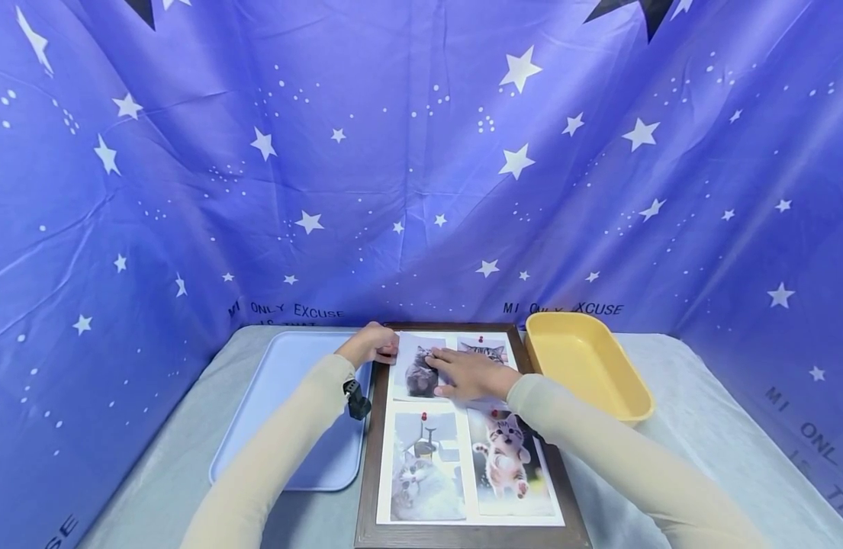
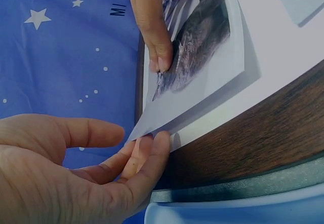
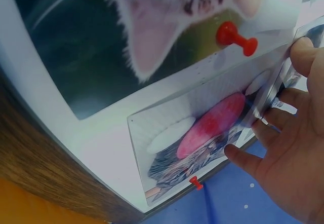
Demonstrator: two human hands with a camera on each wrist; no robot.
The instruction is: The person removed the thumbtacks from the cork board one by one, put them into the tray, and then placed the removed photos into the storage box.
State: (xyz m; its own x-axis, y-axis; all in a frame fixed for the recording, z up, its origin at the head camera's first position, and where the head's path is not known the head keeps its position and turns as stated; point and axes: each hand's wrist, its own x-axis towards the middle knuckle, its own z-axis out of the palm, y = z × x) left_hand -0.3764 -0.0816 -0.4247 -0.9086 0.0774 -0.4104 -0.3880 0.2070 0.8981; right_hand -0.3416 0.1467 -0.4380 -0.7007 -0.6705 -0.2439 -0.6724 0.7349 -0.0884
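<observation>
A photo of a dark grey cat (image 1: 421, 377) lies at the upper left of a framed board (image 1: 373, 465). At its outer corner, my left hand (image 1: 371, 345) holds the lifted edge; in the left wrist view the corner sits between the thumb and the curled fingers (image 2: 159, 145). My right hand (image 1: 472, 375) rests across the upper photos with spread fingers. Its fingertips press on the grey cat photo, and its palm covers part of a tabby cat photo (image 1: 486, 351). In the right wrist view, a red push pin (image 3: 196, 182) stands at the tabby photo's edge.
Lower on the board are a white cat photo (image 1: 428, 488) and a kitten photo (image 1: 513, 473), each with a red pin on top. A blue tray (image 1: 284, 412) lies left of the board, partly under my left sleeve. A yellow bin (image 1: 586, 366) stands on the right.
</observation>
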